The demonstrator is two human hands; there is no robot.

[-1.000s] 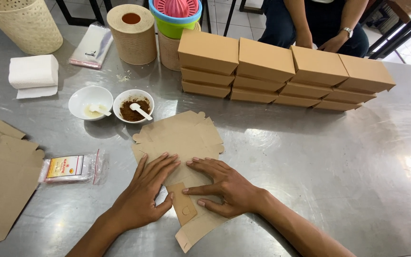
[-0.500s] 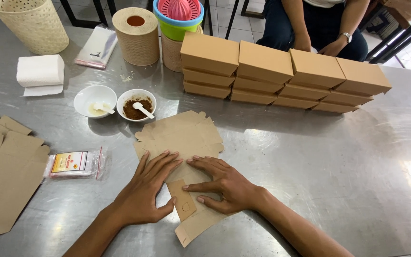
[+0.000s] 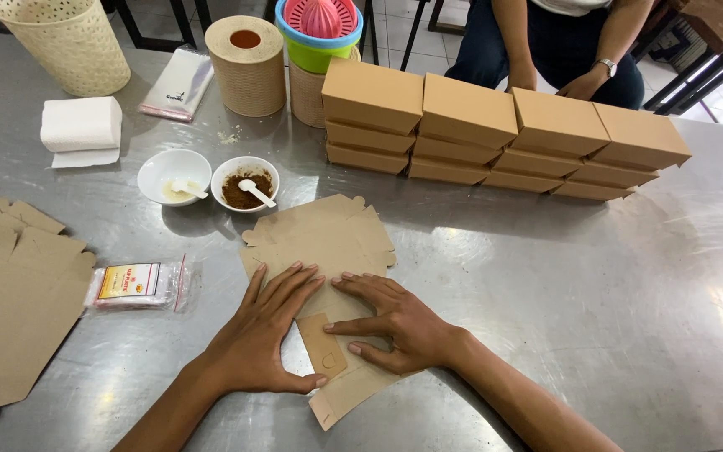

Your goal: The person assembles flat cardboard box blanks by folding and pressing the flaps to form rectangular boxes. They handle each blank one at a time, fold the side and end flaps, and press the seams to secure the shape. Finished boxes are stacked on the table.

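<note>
A flat brown cardboard box blank (image 3: 328,238) lies on the steel table (image 3: 562,285) in front of me. My left hand (image 3: 261,335) presses flat on its lower left part, fingers spread. My right hand (image 3: 391,322) lies flat on its lower right part, fingers pointing left. Between the two hands a small flap (image 3: 321,345) of the blank is folded over and held down. Neither hand grips anything.
Folded brown boxes (image 3: 495,138) are stacked in rows at the back. Two small white bowls (image 3: 244,184) with spoons, a sachet packet (image 3: 135,285), flat blanks (image 3: 10,301), paper rolls (image 3: 248,54), a basket (image 3: 64,42) and a seated person (image 3: 562,42) surround the spot.
The camera has shifted slightly. Both hands stay pressed on the blank, with the fingers drawn a little closer around the folded flap.
</note>
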